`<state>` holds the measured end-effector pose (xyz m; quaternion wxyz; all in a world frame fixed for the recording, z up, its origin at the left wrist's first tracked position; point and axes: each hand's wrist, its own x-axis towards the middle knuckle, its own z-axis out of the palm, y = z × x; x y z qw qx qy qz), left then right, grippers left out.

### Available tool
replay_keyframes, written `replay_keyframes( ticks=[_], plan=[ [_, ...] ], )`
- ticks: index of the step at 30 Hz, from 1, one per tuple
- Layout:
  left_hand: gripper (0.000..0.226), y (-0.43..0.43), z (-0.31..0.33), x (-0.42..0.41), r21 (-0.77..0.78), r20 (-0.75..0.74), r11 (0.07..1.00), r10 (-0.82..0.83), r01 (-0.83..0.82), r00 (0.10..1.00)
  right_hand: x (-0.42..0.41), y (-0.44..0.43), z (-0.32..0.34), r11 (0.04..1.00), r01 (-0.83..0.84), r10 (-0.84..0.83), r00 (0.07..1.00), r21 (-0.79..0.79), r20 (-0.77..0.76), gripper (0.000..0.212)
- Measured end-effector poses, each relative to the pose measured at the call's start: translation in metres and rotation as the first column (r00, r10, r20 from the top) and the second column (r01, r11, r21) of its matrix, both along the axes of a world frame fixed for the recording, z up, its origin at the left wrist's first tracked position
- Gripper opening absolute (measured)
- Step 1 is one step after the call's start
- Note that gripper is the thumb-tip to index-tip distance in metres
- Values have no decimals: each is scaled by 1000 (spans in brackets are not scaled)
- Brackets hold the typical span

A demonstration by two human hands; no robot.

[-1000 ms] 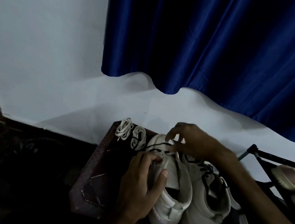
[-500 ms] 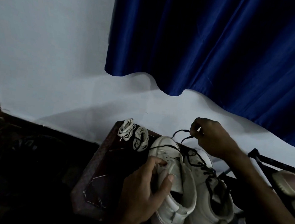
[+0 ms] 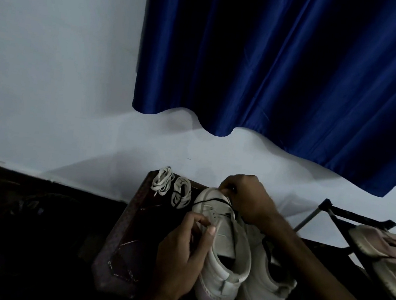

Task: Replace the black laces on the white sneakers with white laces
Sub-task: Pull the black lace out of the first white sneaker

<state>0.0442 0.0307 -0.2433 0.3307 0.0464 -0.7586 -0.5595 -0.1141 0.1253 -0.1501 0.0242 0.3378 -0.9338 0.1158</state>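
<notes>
Left hand grips the sneaker by its side; right hand, just beyond it, pinches the black lace. A sharp tug may jam the lace in an eyelet.

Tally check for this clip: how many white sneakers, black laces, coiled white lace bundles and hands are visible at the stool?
white sneakers: 2
black laces: 2
white lace bundles: 2
hands: 2, left hand and right hand
Total: 8
</notes>
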Motion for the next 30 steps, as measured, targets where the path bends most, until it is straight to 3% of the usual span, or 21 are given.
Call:
replay_keyframes(
  ticks=[4, 8, 11, 13, 16, 18, 19, 21, 23, 25, 27, 28, 30],
  plan=[
    [26, -1, -6, 0, 84, -2, 995, 61, -61, 998, 0, -1, 19, 949, 116, -92, 991, -293, 97, 21],
    [7, -11, 6, -13, 256, 34, 955, 146, -150, 989, 8, -4, 39, 901, 102, -29, 984, -421, 176, 17],
    [10, -31, 45, -40, 321, -27, 935, 168, -150, 985, 13, -6, 57, 878, 60, 22, 986, -476, 165, 14],
    [19, -41, 69, -60, 265, 24, 959, 93, -96, 995, 16, -9, 67, 866, 23, 66, 985, -499, 161, 13],
    [49, -43, 81, -80, 179, 188, 973, -178, 145, 966, 25, -16, 78, 797, -49, 209, 957, -602, 199, 12],
    [33, -40, 87, -79, 169, 210, 937, -336, 304, 918, 30, -20, 83, 747, -83, 276, 941, -660, 194, 11],
    [22, -41, 93, -76, 239, 164, 899, -409, 366, 898, 30, -20, 85, 746, -105, 280, 946, -657, 167, 10],
    [26, -48, 105, -71, 451, 46, 803, -458, 391, 888, 23, -15, 80, 797, -115, 212, 972, -593, 97, 11],
    [29, -64, 108, -68, 604, -24, 733, -375, 313, 927, 12, -2, 66, 887, -53, 116, 987, -460, 110, 16],
    [32, -78, 104, -66, 602, -10, 760, -298, 244, 955, 2, 15, 43, 987, -8, 40, 978, -159, 203, 31],
    [33, -84, 99, -63, 534, 43, 823, -253, 192, 966, -2, 26, 23, 975, -40, -20, 963, 217, 270, 41],
    [33, -86, 95, -63, 501, 66, 848, -239, 175, 969, -1, 27, 19, 949, -58, -34, 958, 309, 284, 39],
    [35, -92, 86, -61, 436, 90, 886, -218, 158, 972, 1, 23, 19, 934, -78, -27, 958, 349, 285, 35]
  ],
)
